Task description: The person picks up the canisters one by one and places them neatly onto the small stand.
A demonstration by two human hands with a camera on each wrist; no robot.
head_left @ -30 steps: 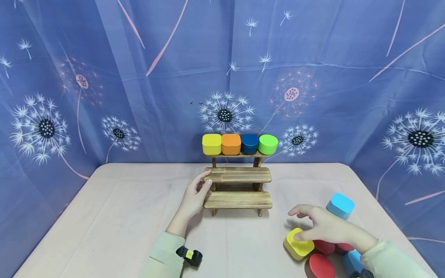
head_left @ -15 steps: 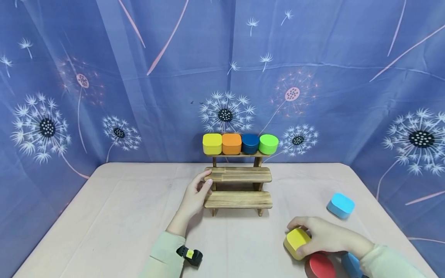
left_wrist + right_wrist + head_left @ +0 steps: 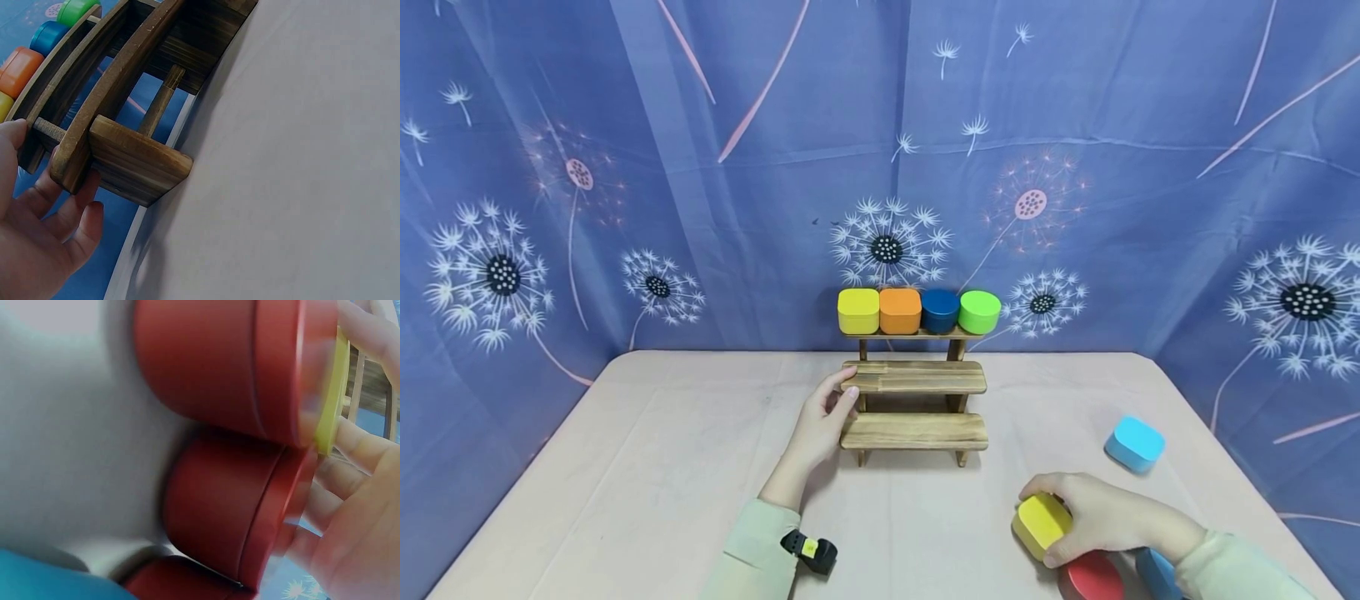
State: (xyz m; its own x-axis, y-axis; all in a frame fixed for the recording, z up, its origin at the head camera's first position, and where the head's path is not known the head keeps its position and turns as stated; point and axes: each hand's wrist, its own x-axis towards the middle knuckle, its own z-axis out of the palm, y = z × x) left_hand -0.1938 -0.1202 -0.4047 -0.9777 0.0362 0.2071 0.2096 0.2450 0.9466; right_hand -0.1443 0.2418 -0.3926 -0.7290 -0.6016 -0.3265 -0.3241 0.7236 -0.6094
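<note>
A three-tier wooden display stand (image 3: 913, 431) stands mid-table. My left hand (image 3: 820, 425) holds the left end of its middle shelf, and in the left wrist view the fingers (image 3: 81, 225) curl round the shelf ends. At the right, my right hand (image 3: 1101, 512) grips a rounded-square yellow tin (image 3: 1042, 523) between thumb and fingers, low at the table. Close by that hand is a red tin (image 3: 1093, 577). Seen from the right wrist, red tins (image 3: 212, 506) stand in front of the palm, and only an edge of the yellow one shows.
On the top shelf sit a yellow tin (image 3: 858, 311), an orange tin (image 3: 899, 311), a dark blue tin (image 3: 939, 311) and a green tin (image 3: 979, 312). A light blue tin (image 3: 1135, 444) lies right, a blue one (image 3: 1159, 573) under the right wrist. A blue curtain (image 3: 760, 208) hangs behind.
The right hand has come down onto the yellow tin and closed its fingers round it. The left hand and the stand have stayed in place.
</note>
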